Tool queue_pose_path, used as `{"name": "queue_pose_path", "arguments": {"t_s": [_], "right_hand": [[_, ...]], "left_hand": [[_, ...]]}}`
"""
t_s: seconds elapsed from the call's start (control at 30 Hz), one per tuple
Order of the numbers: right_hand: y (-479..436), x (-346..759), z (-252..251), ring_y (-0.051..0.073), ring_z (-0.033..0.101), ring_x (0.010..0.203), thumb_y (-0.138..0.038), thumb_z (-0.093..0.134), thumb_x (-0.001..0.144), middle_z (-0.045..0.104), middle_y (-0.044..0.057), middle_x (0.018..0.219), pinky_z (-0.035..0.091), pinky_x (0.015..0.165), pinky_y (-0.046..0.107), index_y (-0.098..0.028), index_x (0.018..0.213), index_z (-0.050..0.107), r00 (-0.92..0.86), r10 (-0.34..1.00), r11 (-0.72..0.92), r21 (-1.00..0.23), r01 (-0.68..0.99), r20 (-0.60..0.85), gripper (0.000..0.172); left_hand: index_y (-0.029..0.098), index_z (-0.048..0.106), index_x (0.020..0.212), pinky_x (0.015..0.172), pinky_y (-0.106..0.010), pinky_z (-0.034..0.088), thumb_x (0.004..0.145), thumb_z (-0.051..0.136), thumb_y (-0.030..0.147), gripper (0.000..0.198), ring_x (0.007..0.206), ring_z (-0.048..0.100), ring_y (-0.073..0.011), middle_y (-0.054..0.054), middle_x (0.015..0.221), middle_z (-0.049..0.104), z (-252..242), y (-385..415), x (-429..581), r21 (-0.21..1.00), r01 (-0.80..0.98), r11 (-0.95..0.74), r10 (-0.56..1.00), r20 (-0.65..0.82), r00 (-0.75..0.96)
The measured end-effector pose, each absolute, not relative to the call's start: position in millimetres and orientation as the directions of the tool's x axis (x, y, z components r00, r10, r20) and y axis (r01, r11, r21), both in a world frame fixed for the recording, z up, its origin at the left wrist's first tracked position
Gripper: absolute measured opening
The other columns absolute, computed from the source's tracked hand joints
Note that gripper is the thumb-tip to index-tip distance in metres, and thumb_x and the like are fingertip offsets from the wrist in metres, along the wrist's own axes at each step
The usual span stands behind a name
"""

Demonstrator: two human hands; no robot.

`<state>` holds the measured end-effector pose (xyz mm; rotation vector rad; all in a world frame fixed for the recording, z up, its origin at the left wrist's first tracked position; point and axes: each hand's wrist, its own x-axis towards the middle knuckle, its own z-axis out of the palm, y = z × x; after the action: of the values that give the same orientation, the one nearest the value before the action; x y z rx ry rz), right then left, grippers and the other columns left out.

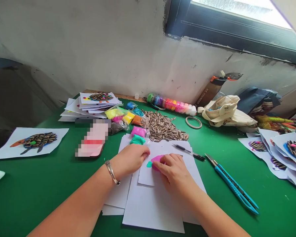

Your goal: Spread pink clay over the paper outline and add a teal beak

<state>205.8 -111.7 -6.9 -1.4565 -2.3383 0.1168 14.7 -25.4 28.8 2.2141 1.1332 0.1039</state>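
Note:
On a small white paper (pixel 146 176) lies a flat magenta clay shape (pixel 157 158) with a small green clay piece (pixel 149 164) at its left end. My right hand (pixel 175 169) rests over the magenta shape, its index fingertip touching it near the green piece and its fingers apart. Left of the small paper, my left hand (pixel 135 158) is closed, thumb and fingers together; whatever it pinches is hidden. Just beyond that hand is a bag of green clay (pixel 137 140), with a bag of pink clay (pixel 138 132) behind it. Larger white sheets (pixel 153 207) lie underneath.
Sunflower seeds (pixel 162 126) are heaped behind the papers. A pen (pixel 189 152) and a blue utility knife (pixel 233 184), blade exposed, lie right. A phone (pixel 93 138) and a seed-covered picture (pixel 39 143) lie left. A tape roll (pixel 193 122) and bottle (pixel 209 90) are farther back.

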Motion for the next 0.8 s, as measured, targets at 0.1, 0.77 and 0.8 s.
{"name": "queue_pose_path", "arguments": {"t_s": [0.1, 0.77, 0.8], "right_hand": [[-113.3, 201.9, -8.3, 0.018, 0.046, 0.08, -0.004, 0.059, 0.078, 0.06, 0.004, 0.083, 0.032, 0.075, 0.032, -0.023, 0.097, 0.069, -0.42, 0.869, 0.48, -0.242, 0.843, 0.26, 0.029], [-113.9, 200.2, -4.5, 0.017, 0.048, 0.079, -0.003, 0.059, 0.079, 0.06, 0.003, 0.08, 0.032, 0.073, 0.031, -0.024, 0.094, 0.07, -0.437, 0.861, 0.499, -0.266, 0.825, 0.262, 0.028], [-113.7, 201.3, -4.0, 0.017, 0.048, 0.08, -0.002, 0.058, 0.079, 0.06, 0.003, 0.081, 0.032, 0.073, 0.031, -0.024, 0.096, 0.07, -0.432, 0.86, 0.499, -0.277, 0.821, 0.271, 0.03]], "left_hand": [[0.021, 0.066, 0.08, 0.06, -0.026, 0.036, 0.086, 0.042, 0.014, 0.025, 0.069, 0.056, -0.0164, -0.001, 0.076, 0.066, 28.4, -25.6, 14.9, 0.575, 0.7, -0.423, 0.751, -0.209, 0.626], [0.021, 0.066, 0.079, 0.06, -0.025, 0.037, 0.087, 0.042, 0.015, 0.026, 0.069, 0.056, -0.0166, -0.001, 0.076, 0.067, 27.8, -24.7, 16.6, 0.584, 0.693, -0.422, 0.753, -0.199, 0.627], [0.021, 0.066, 0.079, 0.06, -0.025, 0.037, 0.087, 0.042, 0.015, 0.026, 0.068, 0.056, -0.0166, -0.001, 0.076, 0.067, 27.8, -24.9, 16.6, 0.584, 0.694, -0.421, 0.754, -0.199, 0.626]]}}
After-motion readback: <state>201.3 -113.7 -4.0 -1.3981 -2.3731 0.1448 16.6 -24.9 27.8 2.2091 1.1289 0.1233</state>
